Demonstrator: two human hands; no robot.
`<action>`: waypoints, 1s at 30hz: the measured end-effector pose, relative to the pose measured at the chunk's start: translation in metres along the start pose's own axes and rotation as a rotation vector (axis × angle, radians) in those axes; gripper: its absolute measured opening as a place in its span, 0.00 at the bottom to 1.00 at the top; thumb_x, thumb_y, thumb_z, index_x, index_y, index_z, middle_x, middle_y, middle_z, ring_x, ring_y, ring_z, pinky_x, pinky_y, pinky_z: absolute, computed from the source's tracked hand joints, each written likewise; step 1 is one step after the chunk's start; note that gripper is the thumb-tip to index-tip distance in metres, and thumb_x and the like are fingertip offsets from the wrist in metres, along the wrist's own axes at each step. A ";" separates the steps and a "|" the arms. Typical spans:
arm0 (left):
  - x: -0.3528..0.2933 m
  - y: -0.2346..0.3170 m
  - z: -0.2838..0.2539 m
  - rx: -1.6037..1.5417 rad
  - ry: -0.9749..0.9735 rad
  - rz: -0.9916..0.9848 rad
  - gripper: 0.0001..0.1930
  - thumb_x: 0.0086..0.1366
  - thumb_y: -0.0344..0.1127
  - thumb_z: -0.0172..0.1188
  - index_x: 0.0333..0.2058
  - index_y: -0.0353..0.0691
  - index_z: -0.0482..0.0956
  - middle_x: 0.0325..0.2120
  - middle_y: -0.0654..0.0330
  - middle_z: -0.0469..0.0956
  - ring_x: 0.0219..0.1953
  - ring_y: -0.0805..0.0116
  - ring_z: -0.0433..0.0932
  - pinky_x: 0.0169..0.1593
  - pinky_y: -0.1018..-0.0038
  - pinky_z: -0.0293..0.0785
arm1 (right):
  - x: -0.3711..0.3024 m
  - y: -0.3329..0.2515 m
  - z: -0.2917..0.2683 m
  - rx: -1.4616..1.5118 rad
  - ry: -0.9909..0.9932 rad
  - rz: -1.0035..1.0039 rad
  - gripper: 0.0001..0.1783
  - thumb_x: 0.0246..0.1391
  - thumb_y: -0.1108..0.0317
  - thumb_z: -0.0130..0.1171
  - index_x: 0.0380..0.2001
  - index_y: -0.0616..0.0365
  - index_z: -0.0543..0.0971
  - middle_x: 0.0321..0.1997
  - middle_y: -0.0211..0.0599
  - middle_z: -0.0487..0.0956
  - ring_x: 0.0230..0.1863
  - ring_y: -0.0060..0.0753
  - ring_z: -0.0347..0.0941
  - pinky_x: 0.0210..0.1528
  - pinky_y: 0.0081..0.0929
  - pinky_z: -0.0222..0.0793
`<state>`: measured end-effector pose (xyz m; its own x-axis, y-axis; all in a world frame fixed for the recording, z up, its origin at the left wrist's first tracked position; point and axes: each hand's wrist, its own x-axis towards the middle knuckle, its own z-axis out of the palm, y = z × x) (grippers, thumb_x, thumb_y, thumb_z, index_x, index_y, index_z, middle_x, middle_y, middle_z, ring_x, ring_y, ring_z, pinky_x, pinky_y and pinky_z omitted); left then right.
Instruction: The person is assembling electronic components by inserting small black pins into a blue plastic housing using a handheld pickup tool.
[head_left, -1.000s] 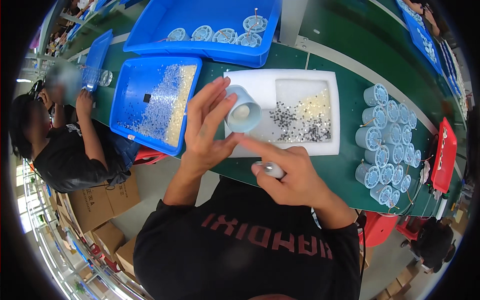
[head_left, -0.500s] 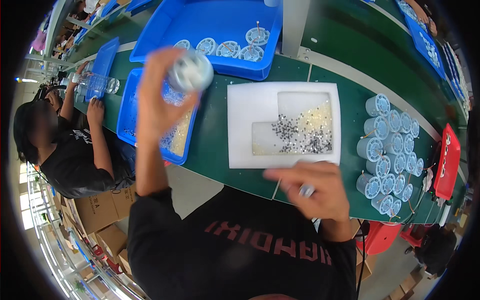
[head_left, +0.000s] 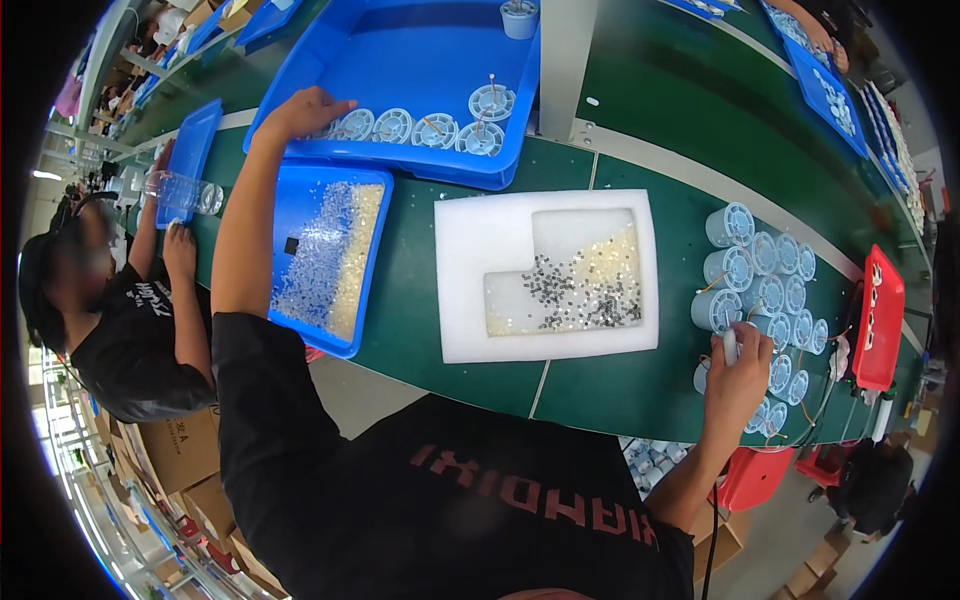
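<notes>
At the upper left, my left hand (head_left: 300, 113) reaches over the near wall of the large blue tray (head_left: 385, 50). Its fingers curve along a light-blue plastic cup, mostly hidden, at the left end of a row of cups (head_left: 435, 131) with spoked tops, some with thin wires sticking out. My right hand (head_left: 740, 375) is in among the grouped light-blue cups (head_left: 728, 268) on the right. Thumb and fingers are pinched on one of them, of which only a pale part (head_left: 731, 346) shows.
White foam (head_left: 465, 290) with a stepped recess holds loose black and cream bits (head_left: 600, 290). Left of it, a smaller blue tray (head_left: 378, 235) contains white and cream pieces. A red tray (head_left: 880, 310) lies far right. A co-worker (head_left: 130, 330) sits at left by a clear bottle (head_left: 190, 193).
My left hand has carried a cup away from above the smaller tray into the large tray. My right hand has gone from the foam's near edge rightward to the grouped cups.
</notes>
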<state>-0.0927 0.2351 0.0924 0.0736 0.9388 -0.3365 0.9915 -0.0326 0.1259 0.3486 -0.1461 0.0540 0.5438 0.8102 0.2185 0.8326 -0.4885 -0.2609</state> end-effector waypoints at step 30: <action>-0.004 0.072 0.015 -0.099 -0.265 0.548 0.26 0.52 0.52 0.63 0.46 0.41 0.79 0.36 0.52 0.80 0.40 0.63 0.77 0.44 0.72 0.71 | 0.015 -0.011 -0.010 0.298 0.155 -0.203 0.16 0.38 0.77 0.68 0.34 0.61 0.78 0.36 0.40 0.69 0.35 0.40 0.70 0.37 0.32 0.68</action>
<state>-0.0205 0.2235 0.0888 0.6062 0.6768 -0.4176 0.7884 -0.4424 0.4275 0.3486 -0.1318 0.0695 0.3998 0.8110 0.4271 0.8702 -0.1895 -0.4548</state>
